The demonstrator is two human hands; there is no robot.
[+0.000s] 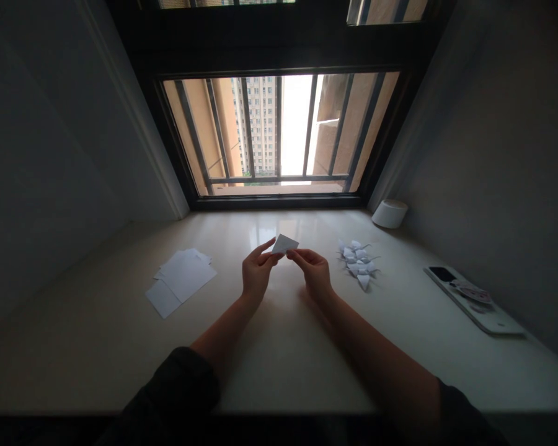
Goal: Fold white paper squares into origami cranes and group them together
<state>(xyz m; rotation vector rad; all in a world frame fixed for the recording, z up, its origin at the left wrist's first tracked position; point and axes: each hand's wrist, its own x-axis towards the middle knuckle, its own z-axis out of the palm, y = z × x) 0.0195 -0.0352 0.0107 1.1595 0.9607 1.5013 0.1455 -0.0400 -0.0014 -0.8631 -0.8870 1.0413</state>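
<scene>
A small piece of folded white paper (286, 243), triangular in outline, is held up above the pale sill between both hands. My left hand (258, 267) pinches its left side, thumb below and a finger stretched along the edge. At the lower right corner, my right hand (312, 267) grips it between thumb and fingertips. Several folded paper cranes (357, 257) lie in a cluster to the right of my right hand. Left of my left hand rests a loose stack of white paper sheets (186, 275).
A smartphone (474, 300) lies at the right by the wall, with a sticker or picture on its back. A white round container (390, 214) stands in the back right corner. Behind the sill (279, 347) is a barred window (279, 133); walls close both sides.
</scene>
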